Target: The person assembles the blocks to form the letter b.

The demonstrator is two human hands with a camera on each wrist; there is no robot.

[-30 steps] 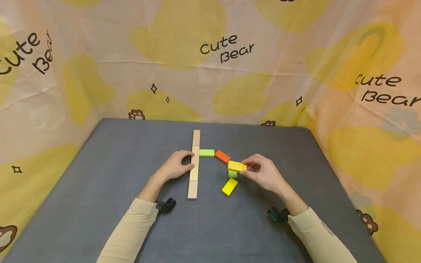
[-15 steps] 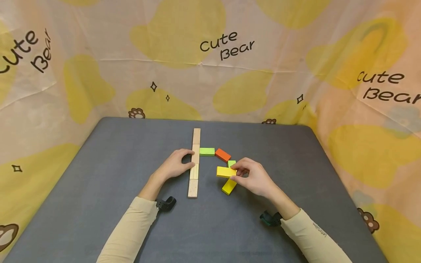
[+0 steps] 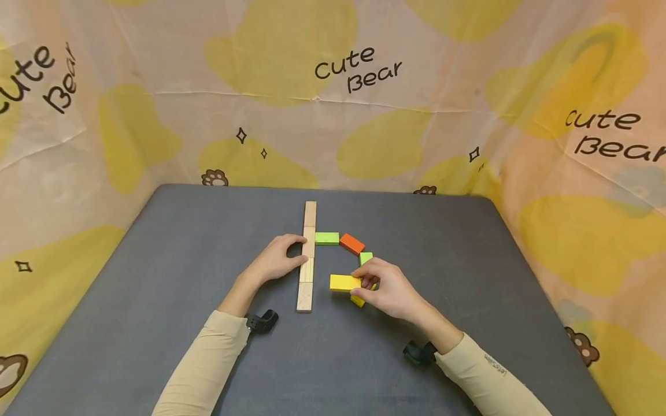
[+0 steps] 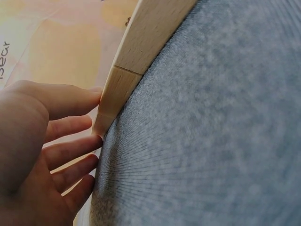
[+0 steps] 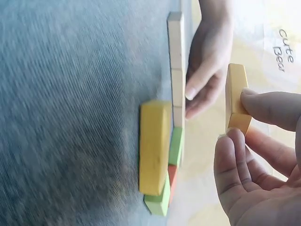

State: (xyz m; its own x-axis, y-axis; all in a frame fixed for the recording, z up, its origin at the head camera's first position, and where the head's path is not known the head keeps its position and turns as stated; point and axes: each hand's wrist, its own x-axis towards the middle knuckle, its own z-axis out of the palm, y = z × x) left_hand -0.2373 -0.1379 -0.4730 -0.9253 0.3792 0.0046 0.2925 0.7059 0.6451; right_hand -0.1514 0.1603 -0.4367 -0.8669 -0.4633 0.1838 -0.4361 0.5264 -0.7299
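Plain wooden blocks (image 3: 306, 296) lie end to end in a straight row on the table. My left hand (image 3: 276, 260) rests at the row's left side, thumb and fingertips touching the wood (image 4: 120, 84). My right hand (image 3: 391, 289) pinches a yellow block (image 3: 341, 282) by its right end, between thumb and fingertips, raised above the table in the right wrist view. Below it lies another yellow block (image 5: 154, 148), partly covered in the head view. A green block (image 3: 326, 238), an orange-red block (image 3: 352, 243) and a second green block (image 3: 366, 257) curve out from the row.
The grey table (image 3: 218, 364) has a patterned cloth backdrop (image 3: 291, 144) along its far edge and sides. A black strap device (image 3: 262, 321) sits on the left wrist, and another wrist device (image 3: 419, 353) on the right.
My right hand has carried the yellow block left and toward the near side, from over the second green block to over the lying yellow one. The left hand has stayed at the row.
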